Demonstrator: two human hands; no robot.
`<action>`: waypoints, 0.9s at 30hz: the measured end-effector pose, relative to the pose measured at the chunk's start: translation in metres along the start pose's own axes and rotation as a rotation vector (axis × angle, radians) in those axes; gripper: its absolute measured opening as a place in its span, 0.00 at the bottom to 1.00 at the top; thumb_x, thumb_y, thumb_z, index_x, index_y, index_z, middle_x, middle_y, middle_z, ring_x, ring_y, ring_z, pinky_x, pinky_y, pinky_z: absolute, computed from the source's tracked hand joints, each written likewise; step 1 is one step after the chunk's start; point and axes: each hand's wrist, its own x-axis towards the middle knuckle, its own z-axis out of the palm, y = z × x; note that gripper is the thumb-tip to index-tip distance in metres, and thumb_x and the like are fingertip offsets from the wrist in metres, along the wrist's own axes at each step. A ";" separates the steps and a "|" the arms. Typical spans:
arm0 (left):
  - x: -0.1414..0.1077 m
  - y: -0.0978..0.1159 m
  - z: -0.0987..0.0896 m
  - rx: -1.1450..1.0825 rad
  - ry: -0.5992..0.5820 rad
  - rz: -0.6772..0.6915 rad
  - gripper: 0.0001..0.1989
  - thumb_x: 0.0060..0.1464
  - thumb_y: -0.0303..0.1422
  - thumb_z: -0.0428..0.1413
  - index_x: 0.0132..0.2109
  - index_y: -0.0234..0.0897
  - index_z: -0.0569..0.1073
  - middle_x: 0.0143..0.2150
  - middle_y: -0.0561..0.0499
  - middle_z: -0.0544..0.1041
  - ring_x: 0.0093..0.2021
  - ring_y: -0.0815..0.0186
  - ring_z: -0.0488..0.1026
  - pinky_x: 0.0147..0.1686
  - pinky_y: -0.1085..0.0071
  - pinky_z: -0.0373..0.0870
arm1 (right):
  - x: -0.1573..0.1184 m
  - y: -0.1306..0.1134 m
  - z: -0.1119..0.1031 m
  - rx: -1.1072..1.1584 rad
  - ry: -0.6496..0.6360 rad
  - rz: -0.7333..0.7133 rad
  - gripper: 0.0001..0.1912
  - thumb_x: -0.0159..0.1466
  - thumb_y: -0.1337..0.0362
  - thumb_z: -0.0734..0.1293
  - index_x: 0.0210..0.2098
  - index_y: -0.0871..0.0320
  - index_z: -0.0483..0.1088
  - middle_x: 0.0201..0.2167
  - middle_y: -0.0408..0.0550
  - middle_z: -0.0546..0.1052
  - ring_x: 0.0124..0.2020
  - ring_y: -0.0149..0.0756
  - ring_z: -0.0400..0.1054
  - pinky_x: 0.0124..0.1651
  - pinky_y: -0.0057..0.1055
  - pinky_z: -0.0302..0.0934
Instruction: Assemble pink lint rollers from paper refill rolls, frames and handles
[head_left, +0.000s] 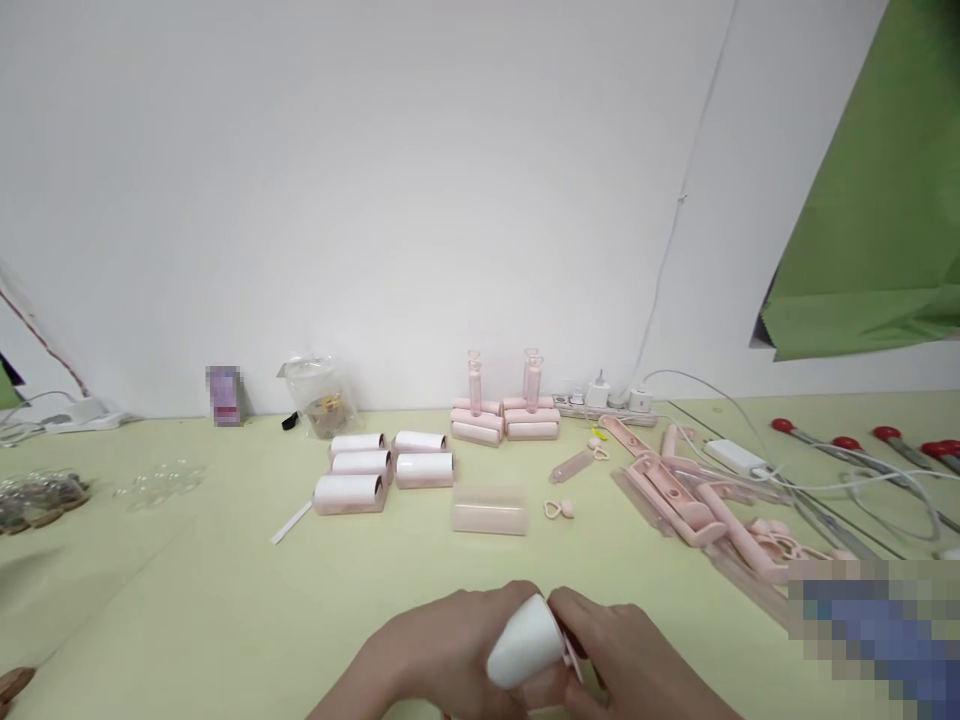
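Held between the left hand (pixel 465 640) and the right hand (pixel 626 640), a white roll (pixel 527 640) was tilted at the near side of the table (pixel 255 610). Its upper end was leaned toward the right, and some pink was seen beneath it. The left forearm was brought in from the lower left, with the wrist bent, the back of the hand turned up and the fingers curled behind the roll. The right forearm was angled in from the lower right, its knuckles raised and its fingers bent down at the roll's right end. The roll was gripped by both hands; the fingertips were largely hidden. Beyond them, five other rolls (pixel 425 469) were set out in pink bases, three in a left column and two in a right one. One white strip (pixel 292 520) was laid beside the nearest of these. One clear cover (pixel 489 512) was placed to their right, and two pink rollers (pixel 532 430) were stood side by side near the wall. Two heart loops (pixel 553 509) were seen farther right, beside a heap of pink handles (pixel 675 497) too tangled to be counted.
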 end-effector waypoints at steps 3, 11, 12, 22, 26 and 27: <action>-0.005 0.005 -0.002 -0.015 -0.030 0.042 0.24 0.35 0.29 0.54 0.44 0.44 0.61 0.29 0.57 0.68 0.21 0.70 0.65 0.14 0.80 0.55 | -0.001 -0.002 0.000 -0.043 -0.033 -0.066 0.04 0.47 0.71 0.57 0.22 0.56 0.58 0.19 0.40 0.69 0.18 0.30 0.58 0.21 0.25 0.39; -0.008 -0.005 -0.002 -0.053 -0.041 0.106 0.22 0.36 0.29 0.55 0.43 0.45 0.64 0.28 0.57 0.68 0.22 0.69 0.63 0.17 0.78 0.53 | 0.000 0.002 0.006 0.024 -0.014 -0.143 0.06 0.47 0.74 0.55 0.20 0.57 0.53 0.20 0.41 0.68 0.20 0.29 0.57 0.23 0.25 0.44; -0.008 -0.006 -0.001 -0.043 -0.039 0.117 0.22 0.36 0.29 0.55 0.43 0.45 0.64 0.28 0.57 0.68 0.22 0.69 0.63 0.17 0.78 0.53 | 0.001 0.002 0.007 0.074 -0.009 -0.145 0.07 0.47 0.74 0.55 0.19 0.57 0.52 0.19 0.40 0.67 0.20 0.28 0.56 0.23 0.24 0.44; -0.002 -0.016 -0.001 -0.022 0.086 0.142 0.29 0.36 0.34 0.58 0.50 0.47 0.63 0.39 0.54 0.72 0.34 0.61 0.69 0.26 0.74 0.62 | 0.003 0.017 -0.008 0.512 -0.170 0.056 0.08 0.52 0.63 0.64 0.33 0.54 0.67 0.20 0.36 0.65 0.20 0.26 0.62 0.21 0.20 0.50; 0.001 -0.027 -0.001 -0.071 0.079 0.199 0.29 0.34 0.33 0.60 0.49 0.48 0.66 0.43 0.56 0.72 0.39 0.60 0.69 0.33 0.73 0.64 | 0.005 0.020 -0.009 0.712 -0.272 0.122 0.08 0.51 0.63 0.66 0.32 0.55 0.67 0.21 0.36 0.67 0.20 0.26 0.66 0.22 0.20 0.54; 0.002 -0.028 -0.001 -0.094 0.075 0.208 0.28 0.34 0.33 0.60 0.48 0.47 0.67 0.42 0.56 0.72 0.39 0.60 0.69 0.33 0.73 0.65 | 0.005 0.020 -0.008 0.725 -0.248 0.124 0.08 0.50 0.64 0.67 0.31 0.55 0.68 0.21 0.36 0.66 0.20 0.26 0.66 0.22 0.19 0.55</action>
